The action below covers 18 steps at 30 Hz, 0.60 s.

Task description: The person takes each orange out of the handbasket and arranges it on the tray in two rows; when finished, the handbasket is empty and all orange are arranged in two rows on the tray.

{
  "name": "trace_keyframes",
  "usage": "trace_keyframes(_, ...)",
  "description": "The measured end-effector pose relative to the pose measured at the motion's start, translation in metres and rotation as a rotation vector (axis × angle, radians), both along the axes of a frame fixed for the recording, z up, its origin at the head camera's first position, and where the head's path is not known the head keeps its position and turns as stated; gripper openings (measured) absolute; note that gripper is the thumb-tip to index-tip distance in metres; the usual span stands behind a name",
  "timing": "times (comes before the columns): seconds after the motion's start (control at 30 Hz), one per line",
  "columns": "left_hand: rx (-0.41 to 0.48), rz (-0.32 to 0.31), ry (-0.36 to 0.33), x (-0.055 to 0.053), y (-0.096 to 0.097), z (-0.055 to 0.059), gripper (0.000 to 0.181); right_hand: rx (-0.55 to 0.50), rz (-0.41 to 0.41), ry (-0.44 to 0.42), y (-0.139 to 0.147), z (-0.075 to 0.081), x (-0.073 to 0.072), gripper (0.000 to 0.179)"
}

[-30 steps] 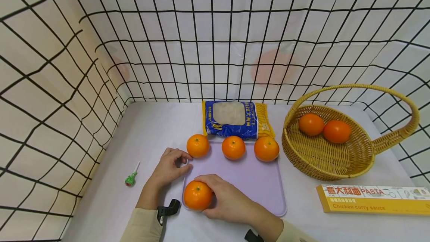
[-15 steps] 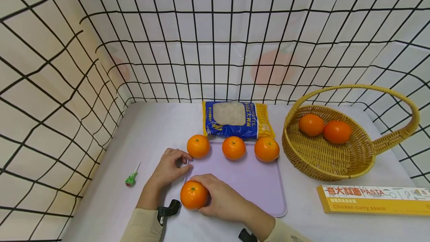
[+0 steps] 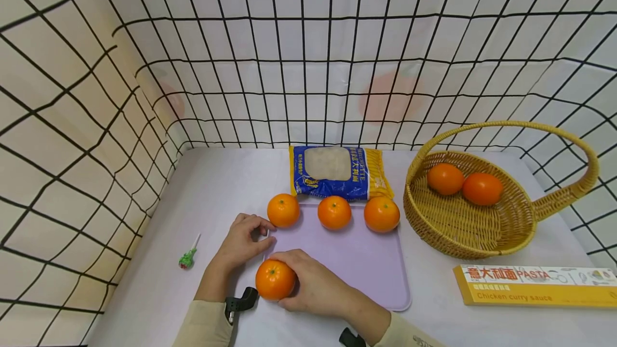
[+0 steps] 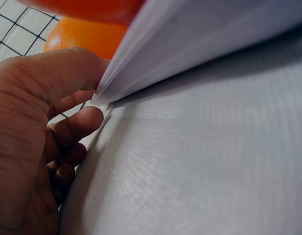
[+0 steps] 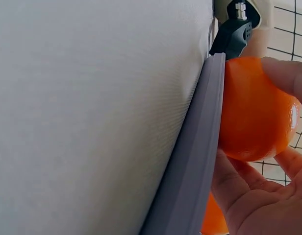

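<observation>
My right hand (image 3: 315, 285) grips an orange (image 3: 273, 279) from its right side, at the front left corner of the lilac tray (image 3: 356, 261). In the right wrist view, this orange (image 5: 256, 115) sits against the tray's rim (image 5: 202, 137), with fingers and thumb around it. My left hand (image 3: 245, 239) rests at the tray's left edge, thumb and fingertips touching the rim, fingers loosely bent. Close to its fingertips is another orange (image 3: 283, 210) at the far left corner. Two more, a middle orange (image 3: 335, 212) and a right orange (image 3: 382, 213), line the far edge.
Behind the tray lies a blue and yellow pasta bag (image 3: 332, 172). To the right stands a wicker basket (image 3: 463, 229) with two orange-red fruits and a tall handle. A pasta box (image 3: 535, 286) lies front right, a green-wrapped lollipop (image 3: 188, 257) left. Black wire mesh (image 3: 299, 68) surrounds the table.
My right hand has shifted the orange a little to the left, toward the tray's front left corner. The left hand stays where it was.
</observation>
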State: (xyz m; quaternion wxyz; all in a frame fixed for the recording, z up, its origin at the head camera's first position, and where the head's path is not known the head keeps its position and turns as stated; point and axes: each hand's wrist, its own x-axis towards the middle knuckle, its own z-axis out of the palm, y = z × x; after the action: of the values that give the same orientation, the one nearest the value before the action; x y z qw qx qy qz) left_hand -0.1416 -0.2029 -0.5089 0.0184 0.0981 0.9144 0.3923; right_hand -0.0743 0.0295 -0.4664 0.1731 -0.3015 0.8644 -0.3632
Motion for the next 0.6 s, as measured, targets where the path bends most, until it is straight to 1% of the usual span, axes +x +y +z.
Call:
trace_keyframes(0.2,0.000,0.006,-0.006,0.0003,0.0000,-0.0001,0.020,0.007,-0.004,-0.012,-0.0005,0.0003,0.0000,0.079)
trace_keyframes(0.4,-0.009,0.006,-0.004,0.0004,0.0004,-0.0002,0.020,-0.002,0.000,-0.037,-0.0003,0.0003,-0.0002,0.077)
trace_keyframes(0.6,-0.016,0.002,0.004,0.0001,0.0006,-0.0001,0.020,-0.007,0.004,-0.025,-0.0009,-0.0004,-0.0006,0.077)
